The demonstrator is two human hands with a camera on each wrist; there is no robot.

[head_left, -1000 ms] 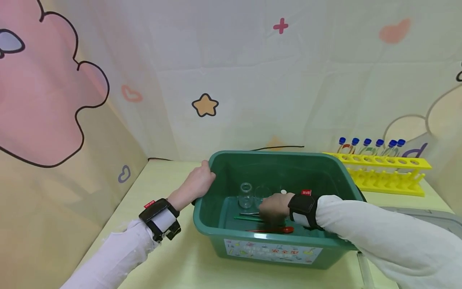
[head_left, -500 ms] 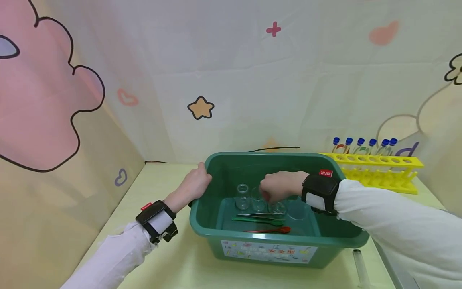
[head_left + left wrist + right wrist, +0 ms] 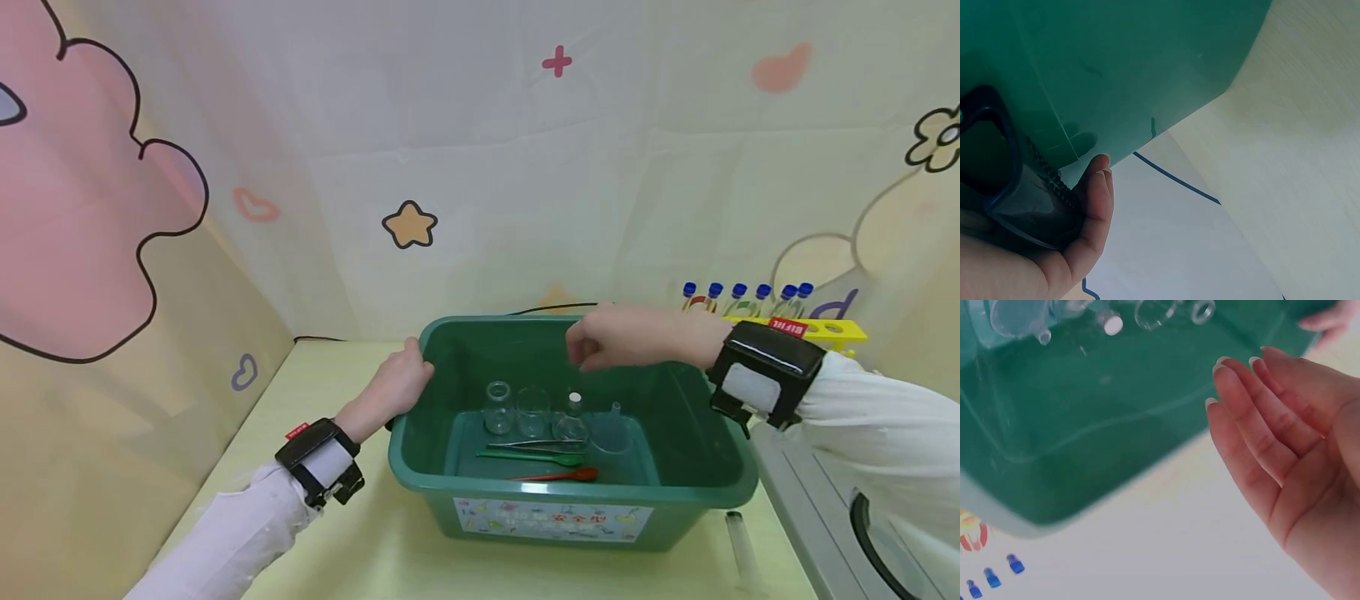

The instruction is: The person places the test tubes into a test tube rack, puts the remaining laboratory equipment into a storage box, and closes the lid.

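My left hand (image 3: 390,383) grips the left end of a green plastic bin (image 3: 540,487); in the left wrist view its fingers curl round the dark handle (image 3: 1041,209). Above the bin's back right part is my right hand (image 3: 637,333), with fingers loosely bent and nothing in them. On the bin floor stand a small glass jar (image 3: 498,412), a clear beaker (image 3: 533,414) and a flask (image 3: 570,427) with a white stopper. Beside the flask is a clear funnel (image 3: 611,433). In front of them lie metal tweezers (image 3: 534,444), a green spoon (image 3: 536,457) and a red spoon (image 3: 570,475).
Behind the bin on the right stands a yellow rack (image 3: 832,331), partly hidden by my right arm, with several blue-capped tubes (image 3: 738,296). A clear tube (image 3: 741,546) lies on the table near the bin's front right corner. A grey lid (image 3: 795,492) lies farther right.
My right hand has risen out of the bin and moved back and to the right, uncovering the stoppered flask and funnel. My left hand keeps its grip on the bin.
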